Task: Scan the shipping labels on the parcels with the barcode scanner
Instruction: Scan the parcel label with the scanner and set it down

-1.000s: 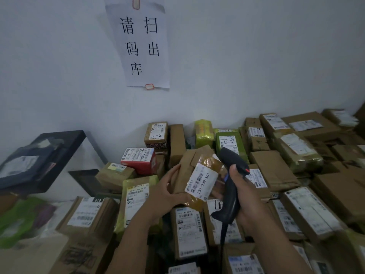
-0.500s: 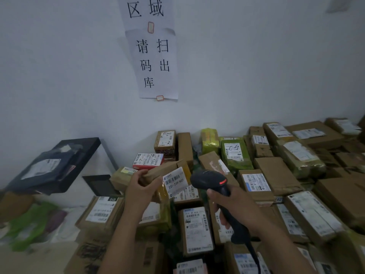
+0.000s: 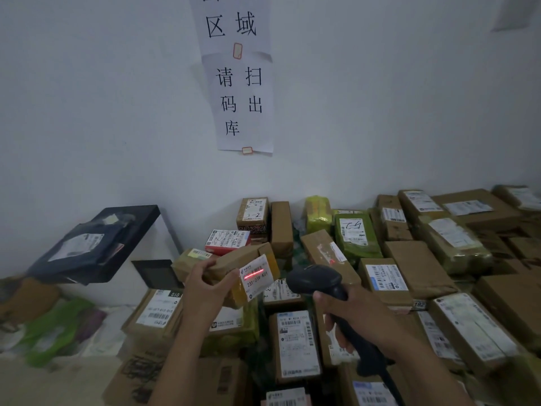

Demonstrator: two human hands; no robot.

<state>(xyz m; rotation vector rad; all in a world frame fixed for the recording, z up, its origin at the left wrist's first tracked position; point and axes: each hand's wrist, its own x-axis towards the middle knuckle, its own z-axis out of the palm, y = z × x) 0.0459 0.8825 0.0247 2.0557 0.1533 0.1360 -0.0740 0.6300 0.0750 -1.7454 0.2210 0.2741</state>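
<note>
My left hand [image 3: 206, 284] grips a small brown cardboard parcel [image 3: 234, 260] and holds it up above the pile. Its white shipping label [image 3: 257, 276] faces right, and a red scan line lies across the barcode. My right hand [image 3: 355, 313] grips the handle of a black barcode scanner [image 3: 316, 284]. The scanner's head points left at the label from a short distance. Many other labelled parcels [image 3: 295, 344] lie packed together below and to the right.
A white wall with paper signs [image 3: 243, 104] stands behind the pile. At the left, a black shelf [image 3: 117, 230] carries a dark bagged parcel [image 3: 79, 250]. Green bags [image 3: 55, 329] lie at the lower left. A green-wrapped parcel [image 3: 352, 232] sits near the wall.
My left hand moved the parcel left and turned its label toward the scanner. My right hand swung the scanner's head down and left. A red scan line now shows on the label.
</note>
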